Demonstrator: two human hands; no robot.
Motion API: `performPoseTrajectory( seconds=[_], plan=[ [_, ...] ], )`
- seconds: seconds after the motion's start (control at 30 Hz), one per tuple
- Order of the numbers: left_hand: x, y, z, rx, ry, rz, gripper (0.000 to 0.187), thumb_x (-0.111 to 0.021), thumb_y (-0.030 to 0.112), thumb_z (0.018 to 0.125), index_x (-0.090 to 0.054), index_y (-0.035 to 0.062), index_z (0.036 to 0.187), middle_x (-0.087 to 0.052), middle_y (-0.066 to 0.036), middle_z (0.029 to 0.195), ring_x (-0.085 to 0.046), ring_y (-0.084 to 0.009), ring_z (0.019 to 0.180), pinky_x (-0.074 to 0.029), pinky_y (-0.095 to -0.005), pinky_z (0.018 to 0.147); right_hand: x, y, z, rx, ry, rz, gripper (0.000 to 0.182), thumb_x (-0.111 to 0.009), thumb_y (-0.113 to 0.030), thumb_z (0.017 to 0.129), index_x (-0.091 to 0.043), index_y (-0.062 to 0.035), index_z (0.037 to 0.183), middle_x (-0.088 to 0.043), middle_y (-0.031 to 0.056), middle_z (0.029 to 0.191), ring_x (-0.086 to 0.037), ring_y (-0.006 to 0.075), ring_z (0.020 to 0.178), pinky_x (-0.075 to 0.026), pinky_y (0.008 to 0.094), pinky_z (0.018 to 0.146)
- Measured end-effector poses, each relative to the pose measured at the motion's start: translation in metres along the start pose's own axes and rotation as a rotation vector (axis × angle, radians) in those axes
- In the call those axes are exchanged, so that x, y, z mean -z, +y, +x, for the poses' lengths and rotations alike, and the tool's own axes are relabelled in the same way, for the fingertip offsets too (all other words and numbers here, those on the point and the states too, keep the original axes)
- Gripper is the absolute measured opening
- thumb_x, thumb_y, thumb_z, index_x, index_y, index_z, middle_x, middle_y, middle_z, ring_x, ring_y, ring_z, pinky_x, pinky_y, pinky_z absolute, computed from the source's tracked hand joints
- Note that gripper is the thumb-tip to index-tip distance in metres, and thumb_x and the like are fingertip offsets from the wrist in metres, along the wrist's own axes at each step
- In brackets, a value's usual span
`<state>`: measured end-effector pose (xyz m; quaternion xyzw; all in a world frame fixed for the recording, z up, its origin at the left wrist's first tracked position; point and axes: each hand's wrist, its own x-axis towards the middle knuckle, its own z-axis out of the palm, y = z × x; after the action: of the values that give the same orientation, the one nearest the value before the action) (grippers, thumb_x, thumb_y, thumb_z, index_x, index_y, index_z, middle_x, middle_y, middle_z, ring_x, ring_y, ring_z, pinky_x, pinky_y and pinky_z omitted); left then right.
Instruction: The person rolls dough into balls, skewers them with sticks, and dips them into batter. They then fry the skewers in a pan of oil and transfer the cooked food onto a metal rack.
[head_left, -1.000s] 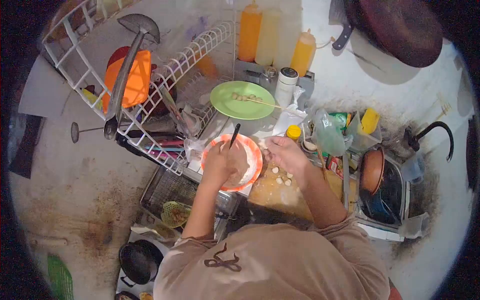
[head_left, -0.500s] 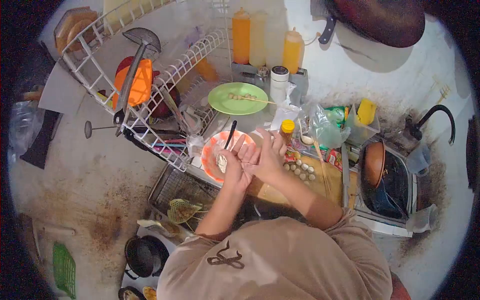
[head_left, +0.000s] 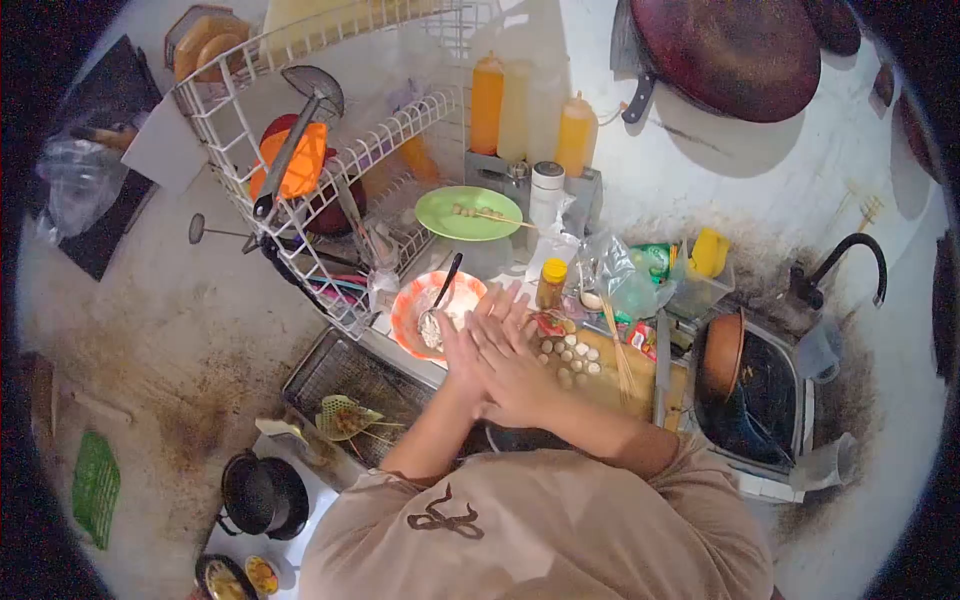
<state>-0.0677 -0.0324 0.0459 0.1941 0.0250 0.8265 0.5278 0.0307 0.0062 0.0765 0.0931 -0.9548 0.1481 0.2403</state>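
Observation:
Pressed palm to palm, my two hands meet above the front edge of the counter. My left hand (head_left: pixel 463 362) lies beneath, its fingers stretched toward the orange-rimmed bowl (head_left: pixel 402 312), which holds white stuff and a black-handled spoon (head_left: pixel 449 280). My right hand (head_left: pixel 512 368) lies across it with fingers extended. Whether anything is between the palms is hidden. Small pale balls (head_left: pixel 570 355) rest on the wooden board (head_left: pixel 600 395) to the right, beside thin wooden skewers (head_left: pixel 620 350). On a green plate (head_left: pixel 470 228) behind are several balls and a skewer.
A yellow-capped jar (head_left: pixel 551 283) and plastic bags (head_left: pixel 630 280) stand behind the board. A knife (head_left: pixel 662 365) lies near the sink (head_left: pixel 797 400). At left are a wire rack (head_left: pixel 225 140), a mesh tray (head_left: pixel 315 370) and a black pot (head_left: pixel 264 495).
My right hand has come over my left, and the palms are now pressed together. The view has shifted, so the counter items appear somewhat further left.

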Motion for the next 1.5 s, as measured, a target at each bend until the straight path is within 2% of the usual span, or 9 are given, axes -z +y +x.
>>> performPoseTrajectory(
  seconds=[0.2,0.53,0.67,0.73,0.87,1.0,1.1,1.37,1.5],
  plan=[
    [-0.064,-0.036,-0.013,0.094,0.425,0.398,0.088,-0.012,0.071,0.072,-0.017,0.004,0.13,-0.027,-0.014,0.131,-0.025,-0.0295,0.122,-0.026,-0.0416,0.097,0.02,-0.003,-0.019,-0.296,-0.158,-0.217,0.095,-0.064,-0.034,0.06,-0.009,0.0056,0.128,-0.016,0.0235,0.133,-0.007,0.039,0.125,0.003,0.0657,0.088],
    [-0.02,-0.048,-0.01,-0.052,0.285,-0.049,0.079,-0.018,0.064,0.077,-0.028,0.0005,0.124,-0.034,-0.015,0.127,-0.032,-0.0253,0.118,-0.027,-0.0418,0.098,0.023,0.03,-0.084,-0.155,0.362,0.179,0.048,-0.05,-0.016,0.077,-0.038,-0.0032,0.122,-0.022,0.0187,0.134,-0.016,0.0293,0.126,-0.001,0.0497,0.098],
    [-0.019,-0.085,-0.012,0.018,0.253,0.33,0.083,-0.022,0.069,0.074,-0.026,0.0055,0.127,-0.032,-0.011,0.13,-0.031,-0.0265,0.119,-0.024,-0.0418,0.099,0.046,0.019,-0.066,-0.231,0.314,0.125,0.066,-0.054,-0.022,0.07,-0.027,-0.0028,0.127,-0.029,0.0186,0.13,-0.018,0.034,0.125,-0.005,0.0514,0.098],
    [-0.022,-0.093,-0.016,0.055,0.129,0.206,0.082,-0.021,0.069,0.074,-0.024,0.0073,0.128,-0.029,-0.01,0.131,-0.029,-0.0267,0.12,-0.023,-0.0411,0.099,0.039,0.007,-0.059,-0.352,0.09,-0.174,0.083,-0.057,-0.033,0.065,-0.015,-0.0041,0.131,-0.027,0.0174,0.132,-0.014,0.0374,0.125,-0.003,0.0563,0.097],
    [-0.023,-0.101,-0.022,0.111,-0.111,-0.05,0.081,-0.019,0.069,0.074,-0.02,0.011,0.131,-0.024,-0.008,0.135,-0.025,-0.0269,0.122,-0.022,-0.0396,0.1,0.034,0.0,-0.089,-0.103,-0.059,0.021,0.076,-0.049,-0.034,0.07,-0.015,-0.006,0.132,-0.016,0.0197,0.135,-0.008,0.039,0.125,0.006,0.0563,0.095],
    [-0.03,-0.122,-0.025,0.145,0.024,0.004,0.078,-0.019,0.07,0.073,-0.012,0.021,0.133,-0.016,-0.006,0.137,-0.021,-0.0303,0.123,-0.014,-0.0466,0.101,0.039,0.022,-0.11,-0.422,0.106,-0.114,0.068,-0.046,-0.03,0.078,-0.014,-0.0035,0.132,-0.017,0.0199,0.135,-0.013,0.036,0.125,-0.002,0.0503,0.099],
    [-0.011,-0.159,-0.032,0.09,0.102,0.064,0.075,-0.018,0.066,0.075,-0.009,0.0201,0.134,-0.013,-0.005,0.138,-0.019,-0.0279,0.124,-0.014,-0.0459,0.101,0.034,0.026,-0.104,-0.494,0.062,0.002,0.082,-0.048,-0.041,0.073,-0.005,-0.0048,0.133,-0.026,0.0208,0.131,-0.013,0.0383,0.124,-0.005,0.0606,0.094],
    [0.009,-0.154,-0.033,0.027,0.113,0.507,0.076,-0.008,0.067,0.075,-0.001,0.0187,0.134,-0.006,-0.009,0.139,-0.009,-0.0272,0.127,-0.004,-0.0393,0.102,0.006,0.017,-0.13,-0.477,0.52,0.254,0.064,-0.039,-0.031,0.085,-0.006,-0.0062,0.133,-0.027,0.0184,0.131,-0.02,0.0309,0.124,-0.016,0.0453,0.1],
    [-0.022,-0.164,-0.014,-0.146,0.053,0.922,0.083,-0.005,0.068,0.074,0.004,0.0097,0.133,0.005,-0.012,0.138,0.002,-0.0249,0.128,0.001,-0.0391,0.101,0.006,0.026,-0.115,-0.791,0.985,1.151,0.055,-0.031,-0.034,0.089,-0.013,-0.0057,0.132,-0.025,0.0127,0.133,-0.024,0.0252,0.123,-0.019,0.0365,0.1]
  ],
)
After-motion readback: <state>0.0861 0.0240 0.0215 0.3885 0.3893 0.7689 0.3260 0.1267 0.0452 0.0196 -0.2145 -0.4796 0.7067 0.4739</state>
